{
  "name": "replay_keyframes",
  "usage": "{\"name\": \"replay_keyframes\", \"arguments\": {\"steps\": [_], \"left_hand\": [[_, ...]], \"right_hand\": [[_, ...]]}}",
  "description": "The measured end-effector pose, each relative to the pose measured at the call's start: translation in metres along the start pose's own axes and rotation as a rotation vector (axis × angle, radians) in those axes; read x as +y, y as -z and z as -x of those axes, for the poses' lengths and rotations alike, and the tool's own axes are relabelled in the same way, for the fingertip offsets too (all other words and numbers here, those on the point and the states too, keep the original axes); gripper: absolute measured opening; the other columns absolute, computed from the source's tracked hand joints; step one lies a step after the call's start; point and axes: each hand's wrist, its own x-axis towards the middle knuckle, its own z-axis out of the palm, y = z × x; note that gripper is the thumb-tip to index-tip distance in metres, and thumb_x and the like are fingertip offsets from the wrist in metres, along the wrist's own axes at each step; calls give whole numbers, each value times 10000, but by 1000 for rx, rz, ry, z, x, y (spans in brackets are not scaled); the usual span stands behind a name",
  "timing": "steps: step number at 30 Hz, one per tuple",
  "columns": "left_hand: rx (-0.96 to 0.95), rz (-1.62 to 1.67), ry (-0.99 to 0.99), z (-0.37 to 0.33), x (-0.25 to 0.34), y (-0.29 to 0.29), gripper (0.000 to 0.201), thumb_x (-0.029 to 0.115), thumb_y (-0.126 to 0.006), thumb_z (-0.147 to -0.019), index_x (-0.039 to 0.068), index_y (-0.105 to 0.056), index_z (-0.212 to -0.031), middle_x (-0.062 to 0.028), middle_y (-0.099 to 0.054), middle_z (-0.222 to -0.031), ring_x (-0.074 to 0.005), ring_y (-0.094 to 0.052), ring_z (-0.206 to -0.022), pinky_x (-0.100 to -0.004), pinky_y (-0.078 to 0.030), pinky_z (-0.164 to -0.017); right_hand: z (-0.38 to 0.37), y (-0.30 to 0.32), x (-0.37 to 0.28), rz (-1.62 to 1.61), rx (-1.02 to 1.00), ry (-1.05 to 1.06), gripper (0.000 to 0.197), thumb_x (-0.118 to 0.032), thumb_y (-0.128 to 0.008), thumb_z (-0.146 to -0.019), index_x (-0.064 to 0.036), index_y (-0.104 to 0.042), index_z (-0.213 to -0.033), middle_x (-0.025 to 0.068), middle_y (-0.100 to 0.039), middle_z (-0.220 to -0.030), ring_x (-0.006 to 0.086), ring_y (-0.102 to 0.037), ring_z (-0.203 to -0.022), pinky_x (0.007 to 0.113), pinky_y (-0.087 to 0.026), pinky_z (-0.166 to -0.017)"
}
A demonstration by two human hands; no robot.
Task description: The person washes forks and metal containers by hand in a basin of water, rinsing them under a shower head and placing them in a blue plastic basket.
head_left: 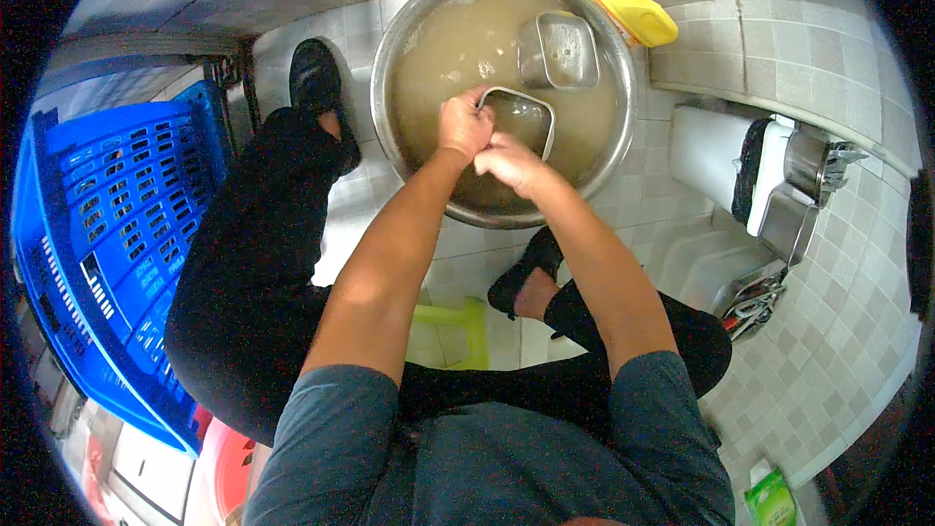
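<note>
A wide metal basin (384, 97) of cloudy brownish water stands on the floor in front of me. In it, a rectangular metal container (551, 127) with rounded corners is tilted at the water's surface. My left hand (466, 125) is closed on the container's left rim. Close against it, my right hand (511, 164) has curled fingers at the container's near side; whatever is in them is hidden. A second metal container (565, 51) sits farther back in the water, to the right, apart from both hands.
A yellow bottle (638, 12) stands behind the basin at right. Along the right wall are a white bin (706, 158) and stacked metal containers (787, 222). Blue plastic crates (127, 195) fill the left. A light green stool (472, 331) shows beneath me.
</note>
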Motion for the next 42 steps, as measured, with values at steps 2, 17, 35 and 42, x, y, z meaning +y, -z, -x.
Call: {"name": "replay_keyframes", "arguments": {"steps": [2,17,35,42], "left_hand": [[-18,-7,26,-2,12,-2,317,89,-614,-750,47,-709,-1049,-261,-661,-877,-413,-667,-816,-442,-540,-742],[-311,-201,62,-18,26,8,322,104,-675,-753,39,-705,-1067,-235,-685,-968,-392,-671,-920,-434,-539,-834],[317,-138,373,4,12,3,178,29,-660,-708,21,-740,-868,-215,-705,-838,-359,-702,-797,-417,-552,-779],[22,-362,177,-17,15,10,230,54,-660,-695,71,-758,-902,-218,-699,-851,-378,-693,-814,-427,-554,-786]], "right_hand": [[19,-4,4,308,96,197,378,-143,-620,-711,14,-588,-1053,171,-651,-875,316,-627,-817,429,-496,-750],[59,32,26,1554,97,573,152,-67,-572,-794,-22,-606,-936,179,-655,-990,315,-584,-1120,440,-306,-1118],[51,-41,2,1005,341,369,251,-146,-613,-847,21,-578,-1032,243,-624,-1039,421,-582,-1063,509,-433,-963],[61,18,-11,1447,84,388,593,-486,-457,-952,42,-610,-1174,228,-588,-1267,380,-495,-1269,477,-250,-1159]]}}
